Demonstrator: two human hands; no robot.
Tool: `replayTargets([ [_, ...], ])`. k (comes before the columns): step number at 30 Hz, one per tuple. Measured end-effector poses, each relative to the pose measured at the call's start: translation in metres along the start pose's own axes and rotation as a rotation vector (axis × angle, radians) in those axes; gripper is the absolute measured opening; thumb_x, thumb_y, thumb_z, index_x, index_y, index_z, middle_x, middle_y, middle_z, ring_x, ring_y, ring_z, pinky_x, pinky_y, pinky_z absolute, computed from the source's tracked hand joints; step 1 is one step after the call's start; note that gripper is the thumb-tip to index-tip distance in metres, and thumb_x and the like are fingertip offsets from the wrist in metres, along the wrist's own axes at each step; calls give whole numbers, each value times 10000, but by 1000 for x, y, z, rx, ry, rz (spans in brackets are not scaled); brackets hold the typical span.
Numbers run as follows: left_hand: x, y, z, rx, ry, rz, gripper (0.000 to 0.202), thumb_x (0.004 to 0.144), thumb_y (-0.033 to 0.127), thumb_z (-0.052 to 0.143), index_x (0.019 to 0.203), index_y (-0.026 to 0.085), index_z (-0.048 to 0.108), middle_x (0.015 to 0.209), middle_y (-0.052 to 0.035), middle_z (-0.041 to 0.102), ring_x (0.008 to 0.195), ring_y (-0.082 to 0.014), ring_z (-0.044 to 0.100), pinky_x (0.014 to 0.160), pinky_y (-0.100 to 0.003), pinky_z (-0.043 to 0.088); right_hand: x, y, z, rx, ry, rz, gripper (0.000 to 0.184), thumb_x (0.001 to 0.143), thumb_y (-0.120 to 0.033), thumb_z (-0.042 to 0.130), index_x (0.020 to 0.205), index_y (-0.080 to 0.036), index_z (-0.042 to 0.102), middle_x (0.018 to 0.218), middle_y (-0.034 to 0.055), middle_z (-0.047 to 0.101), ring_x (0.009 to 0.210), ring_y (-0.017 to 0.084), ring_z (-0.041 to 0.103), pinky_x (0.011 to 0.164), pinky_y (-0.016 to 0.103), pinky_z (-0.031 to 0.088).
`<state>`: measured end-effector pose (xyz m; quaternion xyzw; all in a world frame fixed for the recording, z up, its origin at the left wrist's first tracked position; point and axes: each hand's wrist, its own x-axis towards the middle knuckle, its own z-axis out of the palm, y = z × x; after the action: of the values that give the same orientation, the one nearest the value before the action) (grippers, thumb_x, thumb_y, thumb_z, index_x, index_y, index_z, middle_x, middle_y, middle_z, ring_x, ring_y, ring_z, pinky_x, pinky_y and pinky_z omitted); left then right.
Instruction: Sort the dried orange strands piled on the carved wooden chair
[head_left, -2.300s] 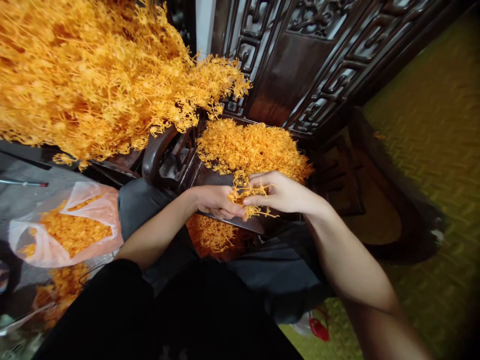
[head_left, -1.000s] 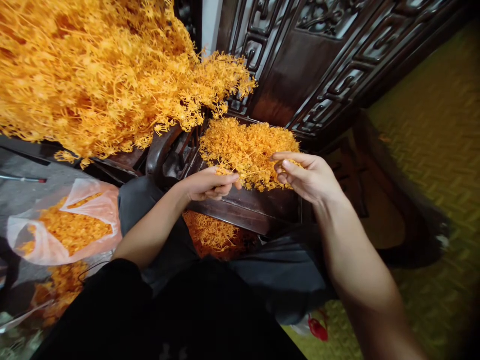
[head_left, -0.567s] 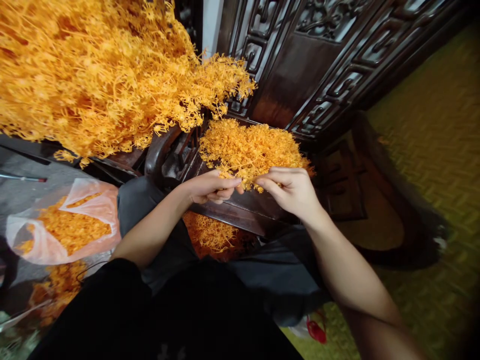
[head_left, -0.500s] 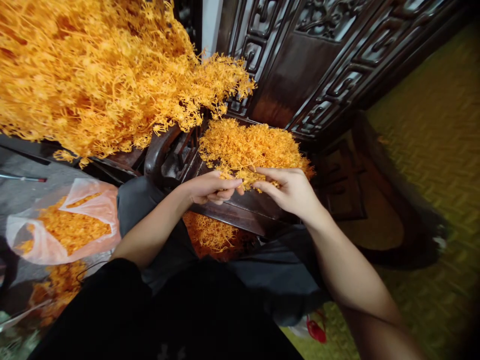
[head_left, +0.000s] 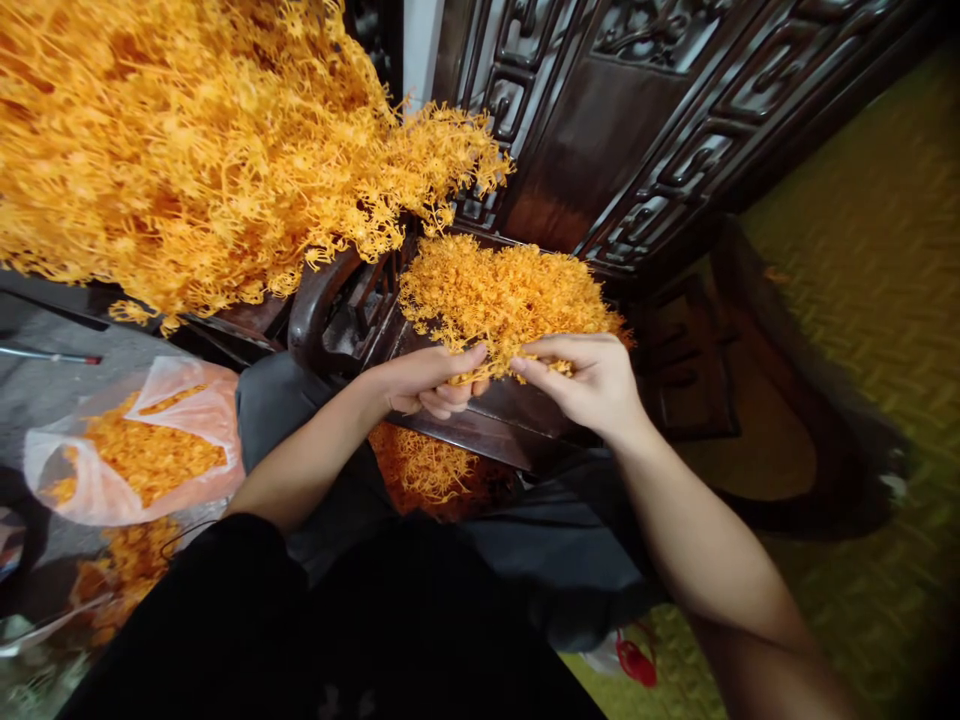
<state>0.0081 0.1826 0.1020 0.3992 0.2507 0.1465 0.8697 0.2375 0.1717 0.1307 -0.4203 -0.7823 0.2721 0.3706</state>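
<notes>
Left hand was clamped on an orange sprig above the dark seat near its front edge, right hand just beside, pinching orange strands, same piece or not unclear, orange heap toward the back edge.

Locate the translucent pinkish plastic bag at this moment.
In the head view, the translucent pinkish plastic bag lies on the grey floor at left, beside the dark grey left trouser leg and below the big heap of orange sprigs.
</notes>
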Motion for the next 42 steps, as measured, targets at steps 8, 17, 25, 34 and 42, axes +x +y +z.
replayTargets([
  [8,-4,0,-12,-139,60,-37,447,1022,443,561,664,184,491,462,102,231,369,-27,97,359,-164,107,24,39,-36,538,584,309,470,786,-569,799,628,-284,460,479,-55,270,452,116,180,440,327,174],
  [17,13,-10,-21,-234,179,143,396,1048,477,488,809,170,565,506,89,329,374,-40,216,384,-175,201,38,91,-54,728,123,608,406,704,-606,636,715,-258,427,586,-18,409,462,116,295,376,252,177],
  [25,1,-7,-17,-213,255,261,280,886,355,755,1037,163,617,702,51,544,535,-46,483,520,-192,384,49,129,-27,563,237,714,292,651,-384,652,900,-247,588,707,22,606,577,187,566,470,294,419],
  [34,-2,-7,-9,-239,200,282,692,671,51,761,1323,160,558,1019,-43,703,836,-133,664,799,-328,559,48,83,-23,-94,352,98,581,906,-696,563,1336,-310,620,1445,105,573,1429,327,459,1128,528,434],
  [42,9,-17,-3,-151,171,218,258,746,111,714,979,136,605,839,-52,678,664,-86,595,493,-190,359,13,8,11,-93,-250,-189,344,1014,-417,593,1277,-235,718,953,73,644,834,203,613,782,358,508],
])
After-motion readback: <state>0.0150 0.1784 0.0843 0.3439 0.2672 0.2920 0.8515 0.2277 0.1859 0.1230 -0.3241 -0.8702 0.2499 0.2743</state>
